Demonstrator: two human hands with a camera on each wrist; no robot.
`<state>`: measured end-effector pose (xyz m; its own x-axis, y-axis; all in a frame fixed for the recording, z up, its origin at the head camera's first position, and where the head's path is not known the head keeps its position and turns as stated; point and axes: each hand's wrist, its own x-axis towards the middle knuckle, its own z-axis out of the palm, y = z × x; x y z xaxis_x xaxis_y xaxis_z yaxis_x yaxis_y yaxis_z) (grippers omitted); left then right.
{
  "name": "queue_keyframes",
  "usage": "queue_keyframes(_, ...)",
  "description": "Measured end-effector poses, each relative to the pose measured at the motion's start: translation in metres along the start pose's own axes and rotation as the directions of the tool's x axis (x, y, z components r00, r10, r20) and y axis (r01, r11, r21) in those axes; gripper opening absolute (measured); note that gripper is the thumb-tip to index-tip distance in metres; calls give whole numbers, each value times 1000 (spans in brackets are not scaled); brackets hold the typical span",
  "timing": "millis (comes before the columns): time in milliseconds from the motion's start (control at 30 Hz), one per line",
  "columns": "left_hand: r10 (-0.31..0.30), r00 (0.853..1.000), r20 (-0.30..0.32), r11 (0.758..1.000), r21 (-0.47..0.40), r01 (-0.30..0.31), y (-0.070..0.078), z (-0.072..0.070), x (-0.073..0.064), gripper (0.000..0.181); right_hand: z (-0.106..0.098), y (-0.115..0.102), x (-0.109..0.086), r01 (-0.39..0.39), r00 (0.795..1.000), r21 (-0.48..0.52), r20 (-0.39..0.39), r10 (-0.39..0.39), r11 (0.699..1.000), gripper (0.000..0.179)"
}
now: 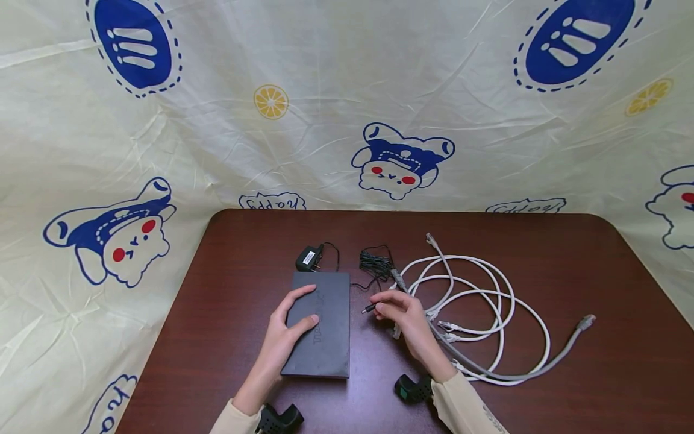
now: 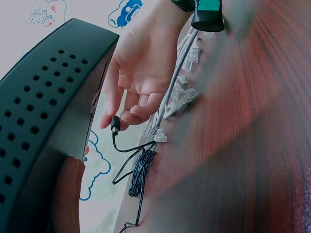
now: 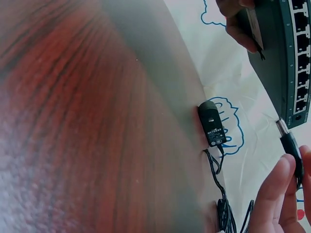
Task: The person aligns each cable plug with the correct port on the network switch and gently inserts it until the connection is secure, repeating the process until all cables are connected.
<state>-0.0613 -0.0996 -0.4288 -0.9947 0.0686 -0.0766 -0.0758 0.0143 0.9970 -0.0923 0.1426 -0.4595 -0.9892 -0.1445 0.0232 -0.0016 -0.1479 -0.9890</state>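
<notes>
A dark grey network switch [image 1: 332, 349] is held up over the table by my left hand [image 1: 283, 337], thumb on its top face and other fingers round its left side. In the right wrist view its row of ports [image 3: 302, 61] shows, with a small round socket [image 3: 299, 118] at the row's end. My right hand [image 1: 406, 314] pinches a black barrel power plug [image 3: 288, 141] between thumb and fingers. In that view, the plug's metal tip is right beside the switch's corner near the socket. From the plug runs a thin black cord [image 2: 130, 149].
Behind the switch lies a black power adapter [image 1: 309, 258], with its bundled cord [image 1: 376, 263] to the right. Coiled white network cables [image 1: 509, 295] and a grey one [image 1: 569, 345] spread over the table's right half. A printed sheet [image 1: 217, 120] hangs beyond the brown table [image 1: 607, 392].
</notes>
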Motion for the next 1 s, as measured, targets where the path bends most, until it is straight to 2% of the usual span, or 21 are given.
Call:
queue_keyframes(400, 2, 1000, 11, 1000, -20, -2, 0, 1, 0, 49, -2, -6, 0, 56, 997, 48, 41, -58, 997, 24)
queue_keyframes(667, 4, 1000, 13, 1000, -13, -4, 0, 2, 0, 49, 0, -10, 3, 50, 998, 50, 33, -51, 998, 10)
queue_keyframes(1000, 7, 1000, 13, 1000, 7, -7, 2, 3, -1, 48, 3, -16, 8, 58, 997, 65, 47, -62, 996, 23)
